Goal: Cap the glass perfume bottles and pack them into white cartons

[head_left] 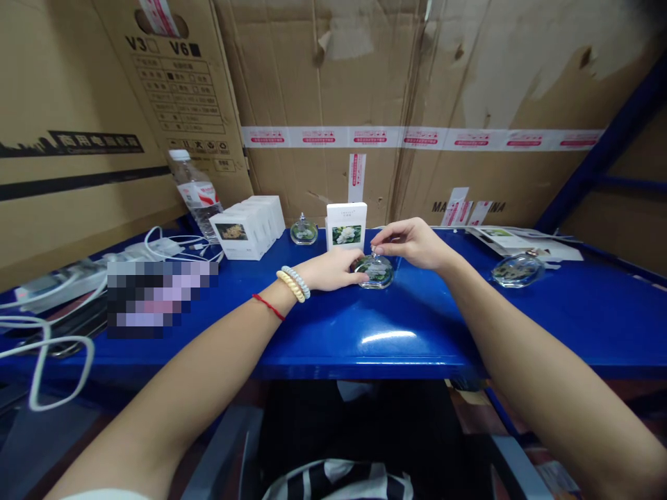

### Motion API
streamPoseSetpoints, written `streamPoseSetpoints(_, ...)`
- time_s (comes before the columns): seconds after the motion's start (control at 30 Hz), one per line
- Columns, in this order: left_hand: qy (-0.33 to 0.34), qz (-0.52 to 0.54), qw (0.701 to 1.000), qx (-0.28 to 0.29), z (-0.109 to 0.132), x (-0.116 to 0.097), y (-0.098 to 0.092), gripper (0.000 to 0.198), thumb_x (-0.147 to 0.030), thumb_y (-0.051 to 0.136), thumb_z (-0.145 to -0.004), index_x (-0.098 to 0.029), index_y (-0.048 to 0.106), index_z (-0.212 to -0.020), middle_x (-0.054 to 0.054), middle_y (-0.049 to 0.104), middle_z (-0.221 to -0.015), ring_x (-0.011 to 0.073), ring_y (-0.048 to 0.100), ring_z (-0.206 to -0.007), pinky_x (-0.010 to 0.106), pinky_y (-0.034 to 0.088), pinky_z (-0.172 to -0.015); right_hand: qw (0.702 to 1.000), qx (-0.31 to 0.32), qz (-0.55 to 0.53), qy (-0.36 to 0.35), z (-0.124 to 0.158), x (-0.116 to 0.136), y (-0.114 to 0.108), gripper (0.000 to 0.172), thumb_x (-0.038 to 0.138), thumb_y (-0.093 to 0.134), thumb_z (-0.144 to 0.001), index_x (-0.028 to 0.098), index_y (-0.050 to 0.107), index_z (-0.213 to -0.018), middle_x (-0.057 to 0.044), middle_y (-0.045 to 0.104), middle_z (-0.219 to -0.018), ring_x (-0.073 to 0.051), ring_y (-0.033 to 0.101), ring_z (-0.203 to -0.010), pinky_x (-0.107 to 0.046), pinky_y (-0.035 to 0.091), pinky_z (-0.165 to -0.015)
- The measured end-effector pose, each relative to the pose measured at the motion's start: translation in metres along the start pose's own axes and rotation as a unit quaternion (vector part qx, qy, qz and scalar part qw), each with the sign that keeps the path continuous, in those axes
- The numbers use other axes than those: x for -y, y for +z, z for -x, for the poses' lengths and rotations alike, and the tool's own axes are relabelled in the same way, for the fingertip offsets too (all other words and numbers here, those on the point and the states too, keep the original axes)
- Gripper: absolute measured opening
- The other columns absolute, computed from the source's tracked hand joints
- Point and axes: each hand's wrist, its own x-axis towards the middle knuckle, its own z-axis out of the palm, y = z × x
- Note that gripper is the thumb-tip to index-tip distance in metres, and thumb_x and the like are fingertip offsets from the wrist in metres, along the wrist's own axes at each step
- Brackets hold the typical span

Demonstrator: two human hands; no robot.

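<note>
A round glass bottle (378, 272) with a green pattern stands on the blue table (333, 340), near the middle. My left hand (338, 270) grips its left side, fingers closed round the glass. The fingertips of my right hand (409, 243) pinch the small top of the same bottle. Just behind it stands a white box (347, 226) with a white-flower picture. A similar bottle (303, 231) is upright to the left of that box. Farther right, another glass bottle (517, 269) rests on the table, apart from my hands.
Several white boxes (247, 229) stand in a row at the back left, beside a plastic water bottle (195, 191). White cables (46, 340) and a power strip lie at the left. Flat white cards (542, 244) lie at the back right. Cardboard (323, 76) backs the table.
</note>
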Motion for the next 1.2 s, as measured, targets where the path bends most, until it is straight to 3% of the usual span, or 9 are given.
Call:
streamPoseSetpoints(0.4, 0.007, 0.001, 1.000, 0.003, -0.001, 0.000, 0.001, 0.027, -0.042, 0.059, -0.086, -0.015, 0.056, -0.093, 0.003, 0.060, -0.085, 0.0153, 0.051, -0.072, 0.029, 0.038, -0.068, 0.998, 0.005, 0.061, -0.002, 0.005, 0.007, -0.005, 0.026, 0.029, 0.071, -0.069, 0.012, 0.079, -0.087, -0.007, 0.074, -0.076, -0.013, 0.062, -0.064, -0.023, 0.047, -0.057)
streamPoseSetpoints(0.73, 0.003, -0.004, 1.000, 0.001, -0.001, 0.000, 0.000, 0.028, -0.042, 0.058, -0.086, -0.016, 0.057, -0.096, 0.003, 0.060, -0.082, 0.0154, 0.053, -0.072, 0.029, 0.040, -0.068, 0.999, 0.007, 0.042, 0.005, 0.005, 0.009, -0.004, 0.026, 0.035, 0.080, -0.061, 0.013, 0.075, -0.075, -0.006, 0.073, -0.074, -0.013, 0.063, -0.065, -0.026, 0.051, -0.064)
streamPoseSetpoints(1.0, 0.000, -0.018, 1.000, 0.000, 0.000, 0.001, 0.001, 0.027, -0.043, 0.058, -0.086, -0.016, 0.055, -0.089, 0.003, 0.059, -0.081, 0.0161, 0.052, -0.071, 0.029, 0.037, -0.065, 1.000, 0.014, 0.026, 0.004, 0.003, 0.007, -0.002, 0.042, 0.034, 0.081, -0.060, 0.013, 0.071, -0.096, -0.001, 0.066, -0.067, -0.010, 0.059, -0.062, -0.025, 0.049, -0.062)
streamPoseSetpoints(1.2, 0.013, 0.007, 1.000, 0.001, 0.000, 0.002, 0.001, 0.024, -0.039, 0.059, -0.086, -0.016, 0.056, -0.090, 0.004, 0.060, -0.084, 0.0164, 0.053, -0.074, 0.030, 0.040, -0.069, 0.997, 0.056, 0.060, 0.013, 0.005, 0.009, -0.007, 0.033, 0.031, 0.072, -0.067, 0.012, 0.076, -0.095, -0.005, 0.071, -0.077, -0.011, 0.058, -0.064, -0.023, 0.047, -0.059)
